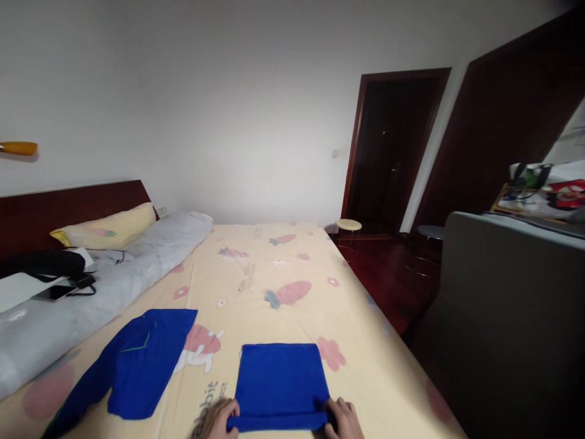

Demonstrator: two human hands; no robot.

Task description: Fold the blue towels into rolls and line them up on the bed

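Pale walls (pixel 256 122) close off the bedroom beyond a bed (pixel 249 244) with a printed sheet, and a dark doorway (pixel 388 152) stands at the far right. From the head view, a grey quilt (pixel 150 262) and a yellow pillow (pixel 112 227) lie along the left side, by the headboard (pixel 123 194). A blue shirt (pixel 153 360) lies partly spread on the bed, its sleeve trailing toward the near left. Directly before the person, well apart from the shirt, a blue cloth (pixel 281 375) lies as a neat rectangle, with a narrow band along its near edge. To work that band well, it would seem best to keep both corners level, pull lightly outward so the middle stays straight, and turn the two ends by the same amount. The left hand (pixel 222 419) has its fingers nearly closed, pinching the band's left end between thumb and fingertips. The right hand (pixel 342 417) curls over the right end, its fingers bent and nearly closed on the fabric; shadow hides the exact contact there.
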